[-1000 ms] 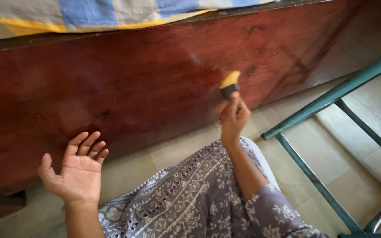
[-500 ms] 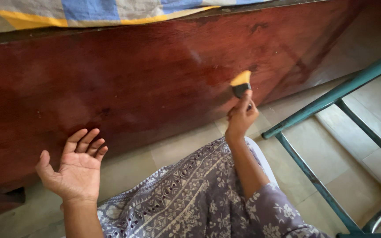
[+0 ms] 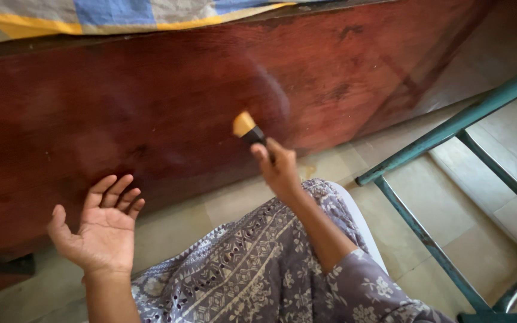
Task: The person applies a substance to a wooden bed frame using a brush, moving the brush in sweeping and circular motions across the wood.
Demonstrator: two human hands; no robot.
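Against dark red wooden panel (image 3: 151,96): right hand (image 3: 279,170) gripping paintbrush (image 3: 248,128), yellow bristles on wood. Near left: left hand (image 3: 100,227) open, palm up, empty.

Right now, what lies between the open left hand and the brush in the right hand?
In the head view, only the dark red wooden panel and a strip of tiled floor lie between the left hand and the brush held by the right hand; no loose object.
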